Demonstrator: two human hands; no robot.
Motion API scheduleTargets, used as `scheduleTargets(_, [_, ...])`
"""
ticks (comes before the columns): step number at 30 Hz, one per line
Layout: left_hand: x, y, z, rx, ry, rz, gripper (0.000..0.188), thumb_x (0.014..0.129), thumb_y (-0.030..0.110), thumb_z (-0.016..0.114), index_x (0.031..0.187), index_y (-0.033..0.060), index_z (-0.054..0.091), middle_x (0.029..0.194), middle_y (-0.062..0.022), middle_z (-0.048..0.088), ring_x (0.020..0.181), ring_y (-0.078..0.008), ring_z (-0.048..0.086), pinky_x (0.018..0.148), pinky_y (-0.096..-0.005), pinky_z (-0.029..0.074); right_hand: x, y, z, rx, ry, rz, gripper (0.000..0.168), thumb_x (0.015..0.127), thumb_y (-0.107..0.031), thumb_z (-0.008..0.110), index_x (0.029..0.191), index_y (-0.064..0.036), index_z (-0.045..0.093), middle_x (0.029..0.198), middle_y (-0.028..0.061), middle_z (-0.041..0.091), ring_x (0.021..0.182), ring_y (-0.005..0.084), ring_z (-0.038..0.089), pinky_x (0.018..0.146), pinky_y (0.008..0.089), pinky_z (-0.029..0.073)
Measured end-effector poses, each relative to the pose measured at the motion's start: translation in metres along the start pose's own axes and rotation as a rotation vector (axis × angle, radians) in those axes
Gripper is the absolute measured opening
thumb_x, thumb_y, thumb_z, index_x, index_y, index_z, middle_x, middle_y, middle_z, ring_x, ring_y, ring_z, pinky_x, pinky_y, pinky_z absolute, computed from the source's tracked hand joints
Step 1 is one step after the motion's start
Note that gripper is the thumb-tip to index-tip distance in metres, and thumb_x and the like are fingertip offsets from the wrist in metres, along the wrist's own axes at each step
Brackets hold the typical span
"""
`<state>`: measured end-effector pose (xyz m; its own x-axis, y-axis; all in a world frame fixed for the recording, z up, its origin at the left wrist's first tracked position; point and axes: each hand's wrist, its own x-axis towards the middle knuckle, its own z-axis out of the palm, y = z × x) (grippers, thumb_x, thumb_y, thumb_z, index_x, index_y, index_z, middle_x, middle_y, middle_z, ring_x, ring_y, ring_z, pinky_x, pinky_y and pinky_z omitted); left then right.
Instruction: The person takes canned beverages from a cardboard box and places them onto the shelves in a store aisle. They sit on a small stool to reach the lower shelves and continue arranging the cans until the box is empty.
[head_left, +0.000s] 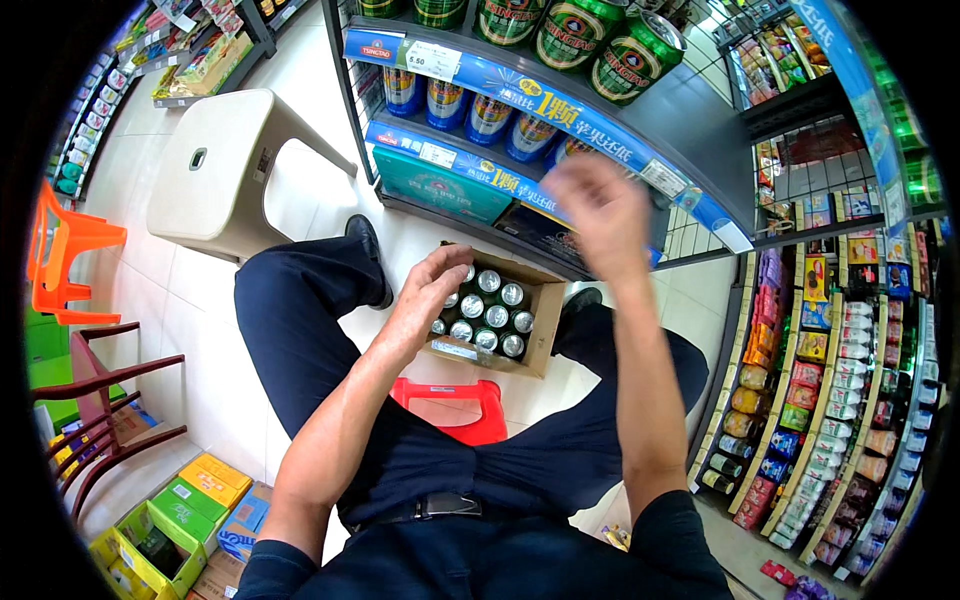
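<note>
Between my legs, an open cardboard box (551, 330) stands on the floor with several drink cans (496, 316) upright inside, silver lids up. My left hand (435, 281) hovers over the box's left side, fingers extended and somewhat apart, hiding some of the cans. My right hand (600, 210) is raised before the lower shelf, blurred by motion; whether it holds anything is unclear. Behind it, blue and gold cans (491, 118) line the lower shelf. Large green Tsingtao beer cans (574, 34) stand in a row on the shelf above.
A red plastic stool (491, 412) shows beneath me. To the left are a beige stool (217, 165), an orange plastic chair (71, 255) and a dark red wooden chair (97, 382). Packed snack shelves (817, 375) rise at right. Flat cartons (442, 187) fill the bottom shelf; more boxes (180, 510) sit lower left.
</note>
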<state>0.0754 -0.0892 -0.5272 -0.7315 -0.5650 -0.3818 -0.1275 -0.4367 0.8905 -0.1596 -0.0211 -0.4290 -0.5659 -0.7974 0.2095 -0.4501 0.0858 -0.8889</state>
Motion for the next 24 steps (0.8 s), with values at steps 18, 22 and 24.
scheduleTargets(18, [-0.011,0.004,0.001,0.000,-0.081,0.077,0.051,0.103,0.028,0.062,0.147,0.0038,0.054,0.137,-0.0107,0.064,0.120,-0.0172,0.062,0.105,-0.0340,0.048,0.102,-0.042,-0.067,-0.307,0.415,-0.439,0.071,0.080,-0.040,0.089,0.133,-0.001,0.061,0.114,0.0186,0.073,0.104,0.0295,0.071,0.094,0.0402,0.055])
scheduleTargets(22, [-0.019,0.013,0.006,-0.024,-0.117,0.112,0.053,0.105,0.030,0.061,0.150,0.0044,0.051,0.138,-0.0110,0.063,0.124,-0.0184,0.061,0.106,-0.0337,0.048,0.059,-0.067,-0.066,-0.243,0.470,-0.428,0.071,0.080,-0.037,0.091,0.132,-0.001,0.060,0.113,0.0161,0.073,0.102,0.0251,0.071,0.091,0.0369,0.055])
scheduleTargets(24, [-0.018,0.015,0.012,-0.063,-0.170,0.166,0.055,0.106,0.030,0.060,0.153,0.0044,0.047,0.141,-0.0121,0.060,0.125,-0.0205,0.060,0.107,-0.0355,0.048,0.038,-0.068,-0.063,-0.123,0.452,-0.441,0.071,0.081,-0.032,0.093,0.133,0.000,0.058,0.111,0.0141,0.072,0.098,0.0209,0.070,0.089,0.0343,0.057])
